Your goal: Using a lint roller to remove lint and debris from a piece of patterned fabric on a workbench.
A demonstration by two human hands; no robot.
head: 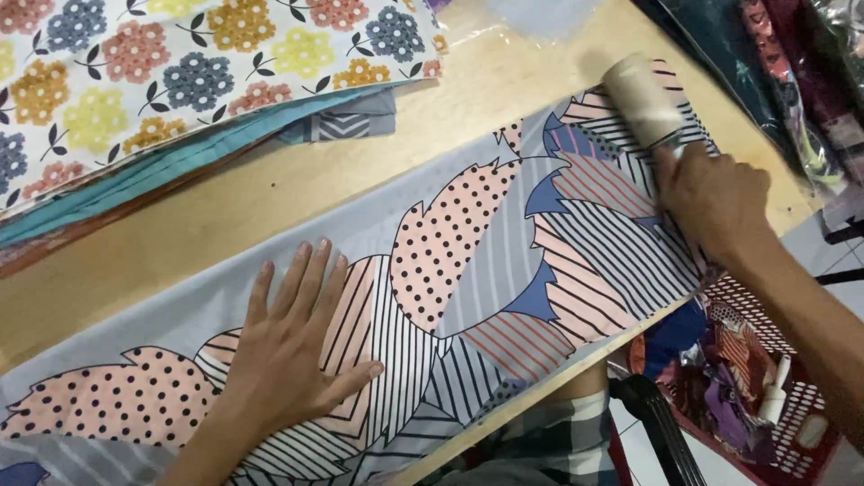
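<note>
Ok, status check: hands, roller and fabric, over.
Left hand flat, open on the leaf-print fabric. Right hand gripping the lint roller on the fabric's far end. Floral fabric stack alongside, apart.

Two bare forearms without sleeves, checked grey-and-white garment [549, 441] below

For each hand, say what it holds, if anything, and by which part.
Right hand grips the lint roller by its lower end. Left hand holds nothing, flat on the cloth.
</note>
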